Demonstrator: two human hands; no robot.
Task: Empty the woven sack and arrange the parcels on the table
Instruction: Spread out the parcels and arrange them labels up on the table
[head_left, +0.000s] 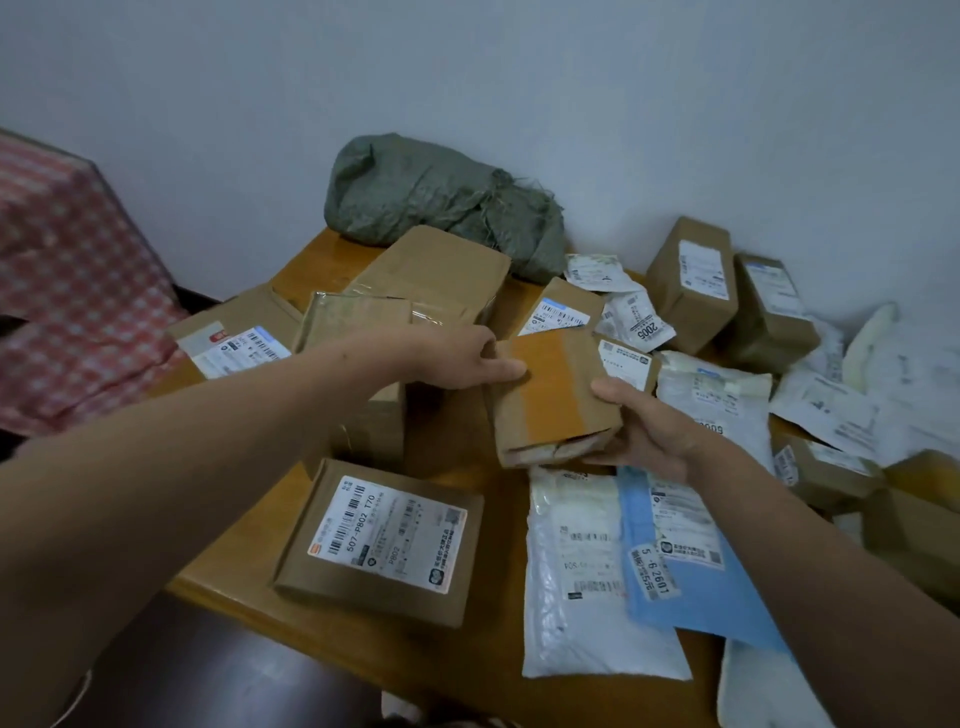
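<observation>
Both left hand (457, 353) and right hand (649, 431) clasp a parcel (550, 395) mid-desk (498, 545), boxes (382, 540), mailers (582, 582) around, woven sack (431, 197) at back edge.

The right hand (649, 431) has its fingers hidden under the taped box (550, 395). Right of the box, a carton (919, 540) is cut by the edge; below the box, a white bag (763, 691) runs off the bottom. Small label print is blurred.
</observation>
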